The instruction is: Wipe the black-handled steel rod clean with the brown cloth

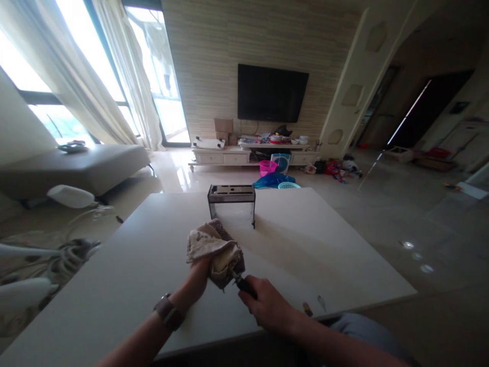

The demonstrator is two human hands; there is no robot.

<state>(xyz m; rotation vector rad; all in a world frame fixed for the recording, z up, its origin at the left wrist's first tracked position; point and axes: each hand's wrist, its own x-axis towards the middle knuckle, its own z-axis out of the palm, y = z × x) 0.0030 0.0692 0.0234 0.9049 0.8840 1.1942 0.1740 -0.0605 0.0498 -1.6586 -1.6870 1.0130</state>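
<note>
My left hand (200,280), with a watch on its wrist, is closed on a bunched brown-and-cream cloth (210,247) above the white table (153,265). My right hand (263,300) grips the black handle (245,286) of a tool. Its metal part goes in at the cloth's lower right side, so most of it is hidden and I cannot tell its kind. Just beyond the cloth stands a knife holder (232,191) with a slotted dark top and see-through sides.
Near the table's front edge lie a small yellow-and-black object (307,309) and a small clear piece (321,303). White chairs (71,196) stand at the left. Past the table are a pink basket (268,168), a blue bag (273,180) and a low cabinet (210,158).
</note>
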